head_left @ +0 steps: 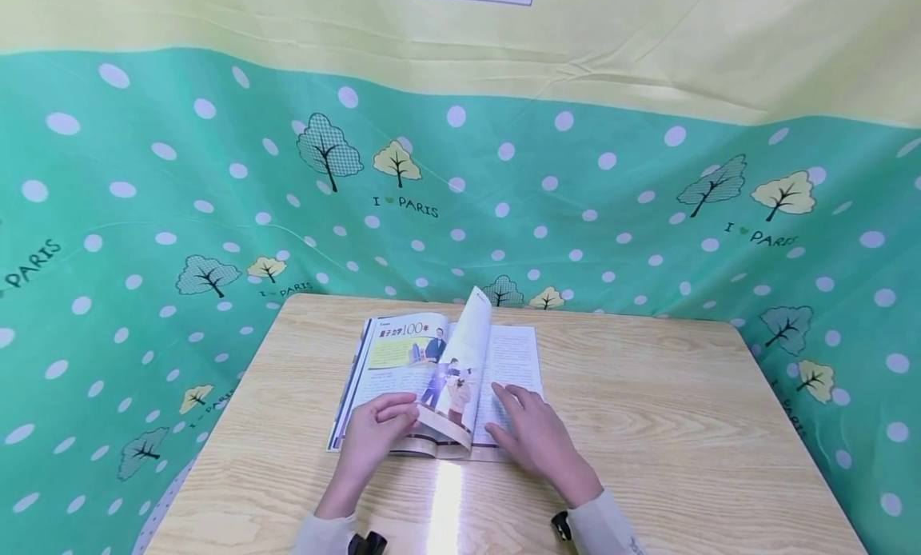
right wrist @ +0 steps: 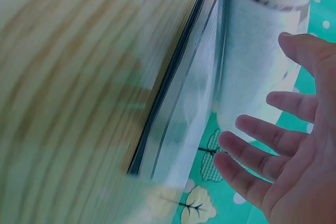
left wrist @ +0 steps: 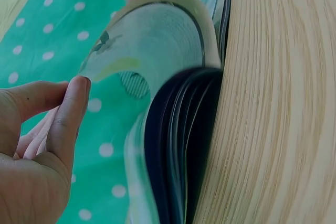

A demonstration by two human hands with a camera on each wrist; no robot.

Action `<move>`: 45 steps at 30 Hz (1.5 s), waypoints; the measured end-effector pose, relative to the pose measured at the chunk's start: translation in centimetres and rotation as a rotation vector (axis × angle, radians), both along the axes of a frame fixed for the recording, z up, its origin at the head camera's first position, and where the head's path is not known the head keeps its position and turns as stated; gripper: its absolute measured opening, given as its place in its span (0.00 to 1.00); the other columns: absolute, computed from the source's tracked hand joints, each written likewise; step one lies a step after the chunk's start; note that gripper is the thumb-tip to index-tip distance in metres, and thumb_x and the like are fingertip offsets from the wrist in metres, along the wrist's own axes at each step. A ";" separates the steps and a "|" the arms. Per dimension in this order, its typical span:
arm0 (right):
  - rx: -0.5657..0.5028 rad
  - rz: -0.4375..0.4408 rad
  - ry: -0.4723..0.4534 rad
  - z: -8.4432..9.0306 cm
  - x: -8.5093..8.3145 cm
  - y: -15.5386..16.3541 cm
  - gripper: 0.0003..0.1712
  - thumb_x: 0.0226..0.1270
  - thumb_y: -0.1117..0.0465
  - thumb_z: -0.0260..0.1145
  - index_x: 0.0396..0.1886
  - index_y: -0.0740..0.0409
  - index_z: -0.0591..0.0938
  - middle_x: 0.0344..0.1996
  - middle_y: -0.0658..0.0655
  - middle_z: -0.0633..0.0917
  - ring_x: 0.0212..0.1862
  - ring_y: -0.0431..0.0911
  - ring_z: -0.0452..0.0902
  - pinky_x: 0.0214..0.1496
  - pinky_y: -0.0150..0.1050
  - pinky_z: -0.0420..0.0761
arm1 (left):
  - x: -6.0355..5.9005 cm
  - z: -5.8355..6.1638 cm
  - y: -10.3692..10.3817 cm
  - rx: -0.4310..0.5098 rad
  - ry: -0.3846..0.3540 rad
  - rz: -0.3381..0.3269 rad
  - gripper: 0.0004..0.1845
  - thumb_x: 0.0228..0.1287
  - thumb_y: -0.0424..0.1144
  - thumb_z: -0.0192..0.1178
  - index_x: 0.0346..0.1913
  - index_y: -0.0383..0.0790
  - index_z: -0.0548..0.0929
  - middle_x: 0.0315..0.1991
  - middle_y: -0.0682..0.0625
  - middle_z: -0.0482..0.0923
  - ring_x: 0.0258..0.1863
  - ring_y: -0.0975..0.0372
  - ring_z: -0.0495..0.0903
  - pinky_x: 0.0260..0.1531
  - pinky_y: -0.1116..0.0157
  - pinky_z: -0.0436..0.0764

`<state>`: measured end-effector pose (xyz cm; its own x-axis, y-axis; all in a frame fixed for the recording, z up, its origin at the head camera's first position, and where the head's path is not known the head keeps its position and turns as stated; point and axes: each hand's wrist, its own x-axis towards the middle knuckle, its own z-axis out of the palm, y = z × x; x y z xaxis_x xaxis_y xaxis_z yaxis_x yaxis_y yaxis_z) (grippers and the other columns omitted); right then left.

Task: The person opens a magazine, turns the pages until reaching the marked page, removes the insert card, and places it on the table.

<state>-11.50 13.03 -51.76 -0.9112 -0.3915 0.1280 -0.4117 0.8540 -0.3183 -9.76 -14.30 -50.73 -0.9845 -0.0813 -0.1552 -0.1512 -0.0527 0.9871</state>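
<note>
An open magazine (head_left: 509, 359) with printed text and pictures lies on the wooden table. One of its pages (head_left: 469, 331) stands raised and curled near the middle, a picture of people on its lower part. My left hand (head_left: 377, 431) pinches the edge of this page between thumb and fingers, as the left wrist view also shows. Over the lower part of the right-hand page is my right hand (head_left: 536, 435), its fingers spread and holding nothing. In the right wrist view, those fingers (right wrist: 273, 132) are apart, beside the curled page (right wrist: 260, 51).
The wooden table (head_left: 662, 411) extends on both sides of the magazine. Behind and beside it hangs a green and yellow curtain (head_left: 504, 179) with dots and trees. A bright light reflection falls on the tabletop in front of the magazine. Dark devices are on both wrists.
</note>
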 end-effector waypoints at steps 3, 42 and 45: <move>-0.002 -0.002 -0.007 -0.2 0.1 0.7 0.38 0.69 0.42 0.66 0.72 0.55 0.70 0.62 0.64 0.76 0.63 0.59 0.72 0.63 0.58 0.77 | 0.2 0.1 -1.1 -0.003 -0.015 0.043 0.15 0.60 0.26 0.69 0.50 0.26 0.83 0.38 0.37 0.87 0.36 0.51 0.88 0.42 0.63 0.89; 0.040 0.078 -0.207 -0.6 0.9 3.8 0.37 0.61 0.43 0.73 0.66 0.55 0.78 0.68 0.66 0.70 0.69 0.63 0.63 0.66 0.66 0.70 | 2.9 -2.1 -9.5 -0.188 -0.188 0.222 0.21 0.65 0.31 0.68 0.57 0.24 0.79 0.43 0.38 0.87 0.36 0.58 0.88 0.43 0.66 0.88; 0.036 0.088 -0.198 -0.6 0.8 4.1 0.33 0.64 0.45 0.72 0.65 0.55 0.79 0.68 0.65 0.71 0.69 0.63 0.63 0.67 0.65 0.70 | 2.8 -2.3 -9.6 -0.193 -0.190 0.223 0.20 0.65 0.30 0.67 0.57 0.24 0.79 0.42 0.38 0.87 0.36 0.59 0.88 0.42 0.66 0.89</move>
